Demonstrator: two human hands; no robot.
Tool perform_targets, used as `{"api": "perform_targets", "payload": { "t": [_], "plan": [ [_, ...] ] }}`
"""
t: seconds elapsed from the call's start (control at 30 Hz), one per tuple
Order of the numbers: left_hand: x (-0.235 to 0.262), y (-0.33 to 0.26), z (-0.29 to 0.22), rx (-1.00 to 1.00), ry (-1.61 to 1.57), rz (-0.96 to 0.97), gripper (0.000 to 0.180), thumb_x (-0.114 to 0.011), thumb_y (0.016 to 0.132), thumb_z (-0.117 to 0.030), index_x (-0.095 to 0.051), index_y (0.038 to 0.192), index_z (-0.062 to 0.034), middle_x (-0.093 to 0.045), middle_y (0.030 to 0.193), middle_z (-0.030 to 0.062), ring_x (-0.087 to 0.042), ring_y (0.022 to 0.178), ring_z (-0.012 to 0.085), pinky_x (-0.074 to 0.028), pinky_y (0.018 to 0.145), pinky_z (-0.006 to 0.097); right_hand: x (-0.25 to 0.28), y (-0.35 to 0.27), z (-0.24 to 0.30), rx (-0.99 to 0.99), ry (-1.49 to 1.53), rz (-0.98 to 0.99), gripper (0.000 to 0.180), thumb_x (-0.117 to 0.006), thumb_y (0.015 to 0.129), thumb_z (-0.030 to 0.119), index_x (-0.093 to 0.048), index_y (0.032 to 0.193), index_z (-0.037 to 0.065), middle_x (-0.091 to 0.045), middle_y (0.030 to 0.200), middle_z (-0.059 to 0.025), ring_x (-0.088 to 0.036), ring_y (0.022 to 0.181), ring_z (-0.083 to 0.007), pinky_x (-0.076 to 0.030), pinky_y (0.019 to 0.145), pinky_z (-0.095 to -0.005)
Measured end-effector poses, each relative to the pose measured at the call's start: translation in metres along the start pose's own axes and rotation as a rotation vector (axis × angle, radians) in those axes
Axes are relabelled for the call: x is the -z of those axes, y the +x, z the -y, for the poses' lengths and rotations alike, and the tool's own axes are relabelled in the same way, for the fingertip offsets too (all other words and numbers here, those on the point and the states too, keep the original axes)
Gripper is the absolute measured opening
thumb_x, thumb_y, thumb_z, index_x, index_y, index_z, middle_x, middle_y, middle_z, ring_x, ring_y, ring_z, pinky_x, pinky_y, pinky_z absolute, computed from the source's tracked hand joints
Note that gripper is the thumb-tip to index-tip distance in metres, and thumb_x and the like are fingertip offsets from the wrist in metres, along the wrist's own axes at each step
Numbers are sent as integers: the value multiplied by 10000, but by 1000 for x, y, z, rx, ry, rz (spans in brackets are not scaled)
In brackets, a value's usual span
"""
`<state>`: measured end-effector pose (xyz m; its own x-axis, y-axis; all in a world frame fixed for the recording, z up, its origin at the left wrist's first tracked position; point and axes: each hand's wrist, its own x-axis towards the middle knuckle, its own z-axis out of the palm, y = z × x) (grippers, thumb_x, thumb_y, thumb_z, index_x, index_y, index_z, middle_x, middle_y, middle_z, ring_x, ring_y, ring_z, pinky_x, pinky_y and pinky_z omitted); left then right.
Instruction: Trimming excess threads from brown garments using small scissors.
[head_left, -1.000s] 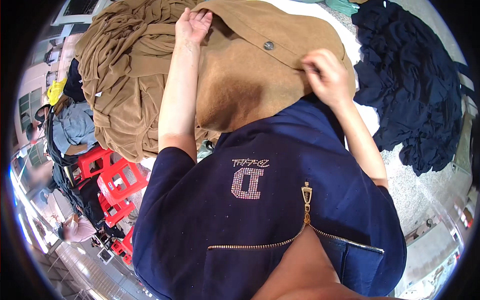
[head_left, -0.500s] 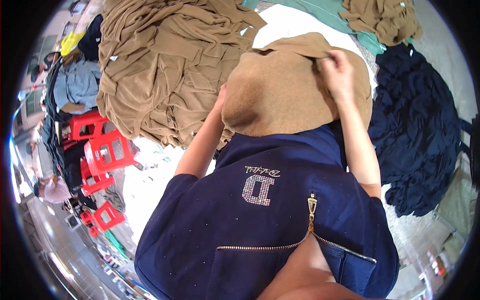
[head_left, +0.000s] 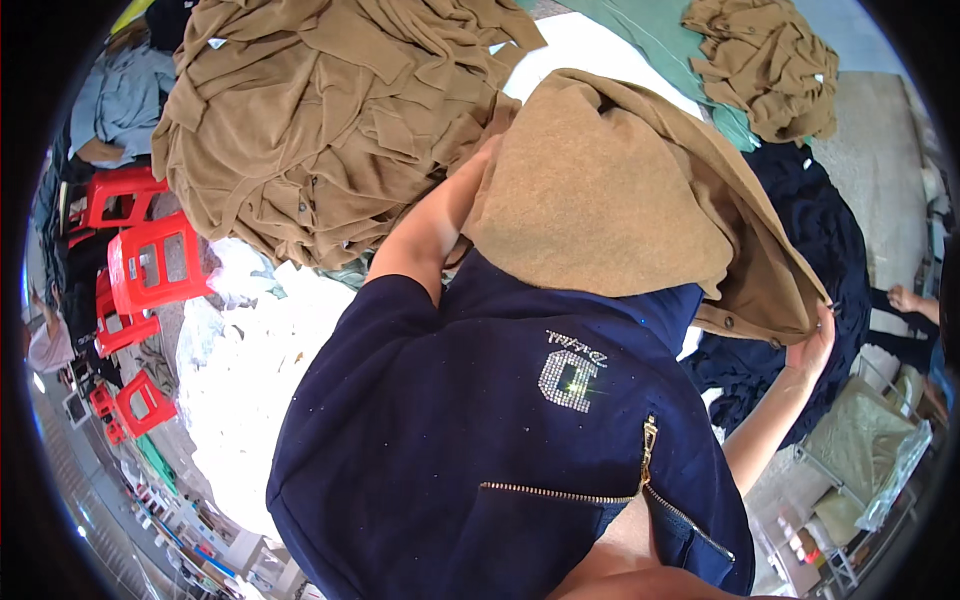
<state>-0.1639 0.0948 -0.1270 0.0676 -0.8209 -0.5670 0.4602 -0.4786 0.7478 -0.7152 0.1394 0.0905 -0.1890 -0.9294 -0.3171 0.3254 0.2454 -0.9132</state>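
Note:
A brown buttoned cardigan [head_left: 600,190] lies bunched over my lap and front, its right side spread out to the right. My right hand [head_left: 815,338] is closed on the edge of that spread side, close to a dark button. My left hand [head_left: 501,122] is at the cardigan's far left side, beside the large brown garment pile. Its fingers are mostly hidden by cloth, so their hold does not show.
A big pile of brown garments [head_left: 330,130] rises at the far left. A smaller brown pile [head_left: 765,65] lies far right, with dark navy garments [head_left: 835,215] below it. Red stools [head_left: 160,265] stand at left, beside white plastic sheeting [head_left: 260,390]. Another person's hand [head_left: 905,299] shows at far right.
My right hand has moved from the top of the cardigan out and down to the right, drawing its edge along. My left hand has moved farther away and slightly right.

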Motion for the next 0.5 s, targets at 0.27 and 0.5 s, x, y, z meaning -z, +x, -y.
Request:
{"api": "perform_targets", "payload": {
  "t": [0.27,0.5],
  "plan": [
    [55,8,-60,-163,247,-172,164,-571,925,-204,-595,1067,-125,-609,998,38,-544,841,187,-446,756,350,19,-8,-18,106,91,-100,323,-499,974,231,-591,1165,-12,-662,1152,-134,-622,1104,-254,-476,981,-409],
    [89,-75,-340,-851,-65,-110,264,-613,886,-124,-626,1128,-17,-674,1075,107,-644,987,237,-535,835,390,44,24,52,371,199,-307,340,-507,969,238,-583,1209,8,-629,1212,-138,-600,1126,-287,-464,983,-451]
  ]
}}
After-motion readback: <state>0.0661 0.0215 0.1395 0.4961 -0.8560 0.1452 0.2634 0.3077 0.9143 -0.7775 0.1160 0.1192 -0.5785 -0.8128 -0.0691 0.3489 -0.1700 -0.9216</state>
